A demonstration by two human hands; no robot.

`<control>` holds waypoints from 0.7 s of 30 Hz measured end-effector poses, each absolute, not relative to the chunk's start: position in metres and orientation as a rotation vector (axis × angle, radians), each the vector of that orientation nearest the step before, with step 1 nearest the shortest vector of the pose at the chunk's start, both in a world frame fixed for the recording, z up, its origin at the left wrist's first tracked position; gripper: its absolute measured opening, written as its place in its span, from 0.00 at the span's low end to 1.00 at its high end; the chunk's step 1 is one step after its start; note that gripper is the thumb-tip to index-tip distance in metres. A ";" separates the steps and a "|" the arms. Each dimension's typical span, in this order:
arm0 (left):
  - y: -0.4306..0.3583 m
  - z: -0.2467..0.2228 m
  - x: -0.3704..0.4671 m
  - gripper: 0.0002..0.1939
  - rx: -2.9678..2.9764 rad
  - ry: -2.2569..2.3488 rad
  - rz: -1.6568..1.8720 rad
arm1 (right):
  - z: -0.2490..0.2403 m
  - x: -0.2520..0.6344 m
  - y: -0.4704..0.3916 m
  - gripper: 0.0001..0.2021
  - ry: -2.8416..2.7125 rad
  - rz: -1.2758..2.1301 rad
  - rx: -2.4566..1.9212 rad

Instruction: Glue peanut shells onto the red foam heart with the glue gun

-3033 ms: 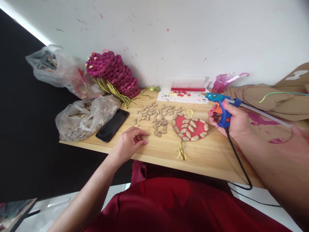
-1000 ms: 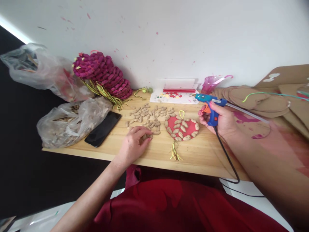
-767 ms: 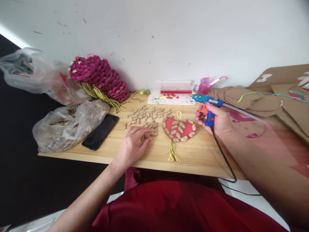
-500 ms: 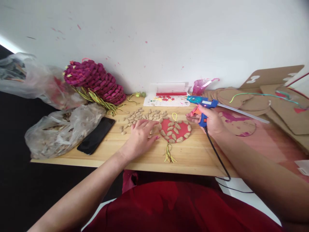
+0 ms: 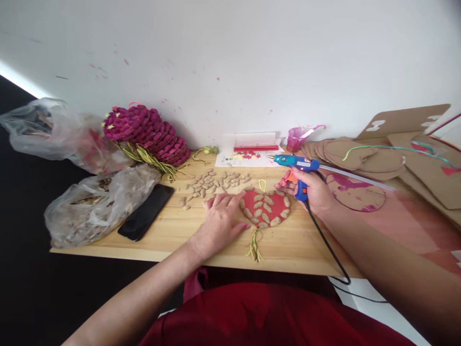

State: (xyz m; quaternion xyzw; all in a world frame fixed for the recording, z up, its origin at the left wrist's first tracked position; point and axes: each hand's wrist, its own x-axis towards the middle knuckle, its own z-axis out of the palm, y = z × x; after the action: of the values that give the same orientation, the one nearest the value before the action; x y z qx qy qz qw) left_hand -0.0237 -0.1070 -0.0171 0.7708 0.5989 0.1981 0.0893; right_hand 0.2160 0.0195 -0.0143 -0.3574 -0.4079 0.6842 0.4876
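Observation:
My right hand (image 5: 312, 190) is wrapped round the handle of a blue hot glue gun (image 5: 300, 166), its nozzle pointing left and a clear glue stick (image 5: 355, 178) sticking out behind. The gun is held above the table, right of a red disc (image 5: 276, 205) with peanuts (image 5: 267, 207) around its edge and in its middle. A yellow loop (image 5: 262, 185) tops the disc and a yellow-green tassel (image 5: 255, 247) hangs below. With fingers spread, my left hand (image 5: 225, 218) rests at the disc's left edge, nothing visible in it. Loose peanuts (image 5: 205, 182) lie just beyond that hand.
On the left are a black phone (image 5: 146, 213), plastic bags (image 5: 97, 204) and a stack of purple peanut-covered discs (image 5: 147, 129). At the back stand a sheet with paper stars (image 5: 225, 158) and a pink cup (image 5: 296, 139). Cardboard discs (image 5: 360, 156) lie on the right.
My left hand has moved right from beside the loose peanuts to the disc's left edge. The glue gun stays in my right hand, now slightly lower and further left. The whole view has shifted slightly.

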 end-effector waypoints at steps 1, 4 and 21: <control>-0.109 -0.018 -0.023 0.37 2.293 1.773 0.609 | -0.013 0.216 0.018 0.16 -0.995 1.676 -0.872; -0.114 -0.020 -0.022 0.36 2.296 1.744 0.657 | -0.009 0.216 0.015 0.17 -1.017 1.722 -0.889; -0.126 -0.016 -0.026 0.34 2.311 1.574 0.710 | -0.013 0.220 0.023 0.15 -1.012 1.751 -0.954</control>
State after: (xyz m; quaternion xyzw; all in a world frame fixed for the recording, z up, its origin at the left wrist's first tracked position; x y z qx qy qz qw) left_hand -0.0256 -0.1265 -0.0162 0.7944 0.5412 0.2441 0.1281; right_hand 0.2196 0.0229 -0.0134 -0.3836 -0.4071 0.7040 0.4376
